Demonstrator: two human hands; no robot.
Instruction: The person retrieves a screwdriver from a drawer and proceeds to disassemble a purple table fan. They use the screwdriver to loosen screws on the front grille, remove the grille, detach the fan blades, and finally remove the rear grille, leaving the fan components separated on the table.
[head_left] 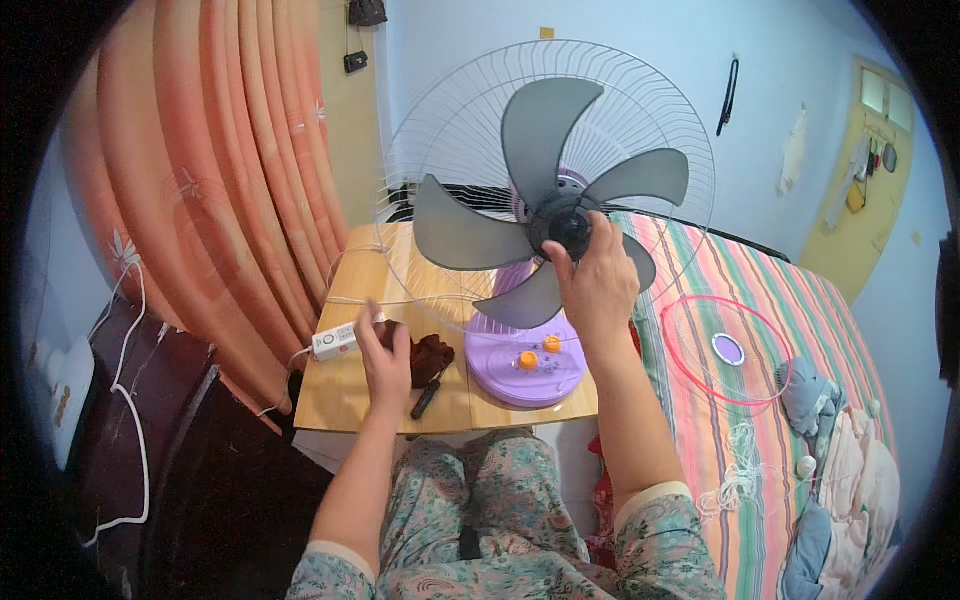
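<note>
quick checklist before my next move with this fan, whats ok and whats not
1. Right hand on the black hub cap: ok, in contact.
2. Left hand clear of the grey blades: ok, low over the wooden table.
3. Pink-rimmed grille clear of the blades: ok, on the striped bed.
4. Wooden table uncluttered: not ok, crumpled brown item and white power strip sit there.
5. Fan unplugged: cannot tell, its plug is not identifiable.

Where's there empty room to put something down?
The table has a bare front-left corner between the white power strip, the left hand and the front edge. The bed has a bare patch beyond the pink-rimmed cover. Crowded: beside the brown cloth, and near the clothes.
</note>
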